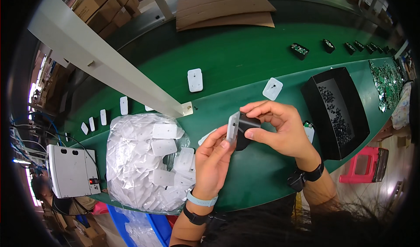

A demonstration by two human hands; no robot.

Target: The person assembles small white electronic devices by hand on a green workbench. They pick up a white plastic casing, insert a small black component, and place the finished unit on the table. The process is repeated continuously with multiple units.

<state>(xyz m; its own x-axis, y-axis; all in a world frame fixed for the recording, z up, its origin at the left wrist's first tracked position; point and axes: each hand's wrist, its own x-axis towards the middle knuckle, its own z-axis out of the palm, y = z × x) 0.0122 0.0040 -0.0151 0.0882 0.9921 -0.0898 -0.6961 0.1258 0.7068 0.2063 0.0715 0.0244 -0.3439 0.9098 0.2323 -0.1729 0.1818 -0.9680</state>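
At far left, counter edge: a grey metal control box (72, 170) with a small red lamp sits at your left, clear of the working area.
Small plates: a row of white plastic plates (103, 117) lies flat on the green counter (232, 63), spaced apart as if laid out singly.
Bag: a clear, crinkled plastic bag (146, 164) heaped with white rounded-rectangle covers lies just beside your left forearm, mouth towards you, so stock is within reach.
Left hand: your left hand (213, 157) is closed on the white cover plate (233, 126), thumb and fingertips pinching its edges so the flat face stays upright.
Workpiece: the black plastic housing (246, 129), matt and boxy, is held above the counter, touching the cover plate face to face.
Right hand: your right hand (280, 126) is clamped on the black plastic housing, fingers over the top, thumb beneath, steadying it against the plate.
Bin: an open black rectangular bin (350, 89) at your right holds small dark parts.
Far right: green circuit boards (385, 80) lie piled at the counter end.
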